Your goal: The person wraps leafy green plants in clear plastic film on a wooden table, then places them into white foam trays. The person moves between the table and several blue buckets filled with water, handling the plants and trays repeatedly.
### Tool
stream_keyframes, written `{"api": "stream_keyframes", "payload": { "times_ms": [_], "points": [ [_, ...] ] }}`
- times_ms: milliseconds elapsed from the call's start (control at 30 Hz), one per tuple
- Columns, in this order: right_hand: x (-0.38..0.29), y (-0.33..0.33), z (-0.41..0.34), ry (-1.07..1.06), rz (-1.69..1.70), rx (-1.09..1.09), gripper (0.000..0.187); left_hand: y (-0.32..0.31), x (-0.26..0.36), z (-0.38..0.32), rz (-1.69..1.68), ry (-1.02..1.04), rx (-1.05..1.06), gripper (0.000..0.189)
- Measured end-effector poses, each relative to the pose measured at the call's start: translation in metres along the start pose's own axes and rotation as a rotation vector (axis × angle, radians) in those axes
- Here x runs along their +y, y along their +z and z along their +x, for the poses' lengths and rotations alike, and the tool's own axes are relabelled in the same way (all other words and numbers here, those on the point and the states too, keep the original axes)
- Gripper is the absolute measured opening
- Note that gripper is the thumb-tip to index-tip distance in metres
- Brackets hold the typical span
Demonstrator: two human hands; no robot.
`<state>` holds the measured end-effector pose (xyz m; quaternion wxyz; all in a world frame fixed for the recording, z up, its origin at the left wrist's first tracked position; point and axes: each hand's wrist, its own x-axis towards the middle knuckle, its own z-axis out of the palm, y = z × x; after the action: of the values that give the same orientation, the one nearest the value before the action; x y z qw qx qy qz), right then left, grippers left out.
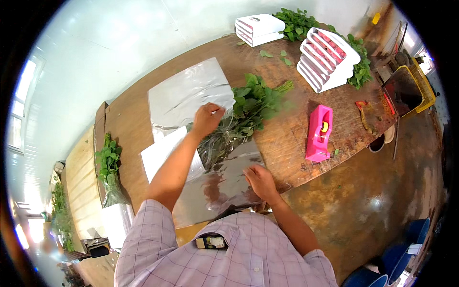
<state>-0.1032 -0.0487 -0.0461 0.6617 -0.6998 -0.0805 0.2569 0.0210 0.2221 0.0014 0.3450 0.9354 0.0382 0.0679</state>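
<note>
A leafy bunch of green stems (251,102) lies across the wooden table, its cut ends towards the upper right. Its lower part rests on clear plastic film (236,158), and a white corrugated wrap (172,154) is around the bunch's other end. My left hand (209,120) is over the bunch with its fingers bent at the film; whether it pinches the film is hard to tell. My right hand (261,181) is at the film's near right edge, fingers curled, its grip unclear. More clear film (190,89) lies flat beyond my left hand.
A pink tape dispenser (319,134) stands on the wooden table (283,158) at right. White-wrapped bundles of pink roses (326,59) and another white-wrapped stack (260,28) lie at the back. A wrapped bunch (109,161) lies at left. A yellow crate (423,86) and blue bins (394,258) stand beyond the table.
</note>
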Motion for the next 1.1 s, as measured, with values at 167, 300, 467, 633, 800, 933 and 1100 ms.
{"api": "stream_keyframes", "payload": {
  "times_ms": [167, 300, 467, 633, 800, 933, 1100],
  "points": [
    [-0.017, 0.015, -0.005, 0.142, 0.227, -0.033, 0.024, -0.034, -0.028, 0.002, 0.731, -0.370, -0.137, 0.048],
    [-0.016, 0.011, -0.010, 0.139, 0.237, 0.004, 0.028, 0.020, 0.036, -0.024, 0.561, 0.004, -0.272, 0.088],
    [-0.007, 0.000, -0.013, 0.076, 0.094, -0.069, 0.030, 0.048, 0.058, -0.013, 0.823, -0.019, -0.427, 0.083],
    [0.010, -0.025, -0.004, 0.034, 0.097, -0.139, 0.033, -0.007, 0.080, -0.021, 0.447, 0.062, -0.336, 0.076],
    [0.017, -0.004, 0.105, 0.057, 0.027, -0.343, 0.027, -0.052, 0.133, -0.057, -0.001, -0.010, -0.213, 0.078],
    [0.043, 0.062, 0.162, -0.598, 0.162, 0.098, 0.029, -0.039, 0.133, -0.050, 0.094, -0.008, -0.233, 0.088],
    [0.071, 0.069, 0.153, 0.304, 1.171, -0.180, 0.033, -0.009, 0.109, -0.027, 0.217, 0.001, -0.341, 0.087]
  ]
}}
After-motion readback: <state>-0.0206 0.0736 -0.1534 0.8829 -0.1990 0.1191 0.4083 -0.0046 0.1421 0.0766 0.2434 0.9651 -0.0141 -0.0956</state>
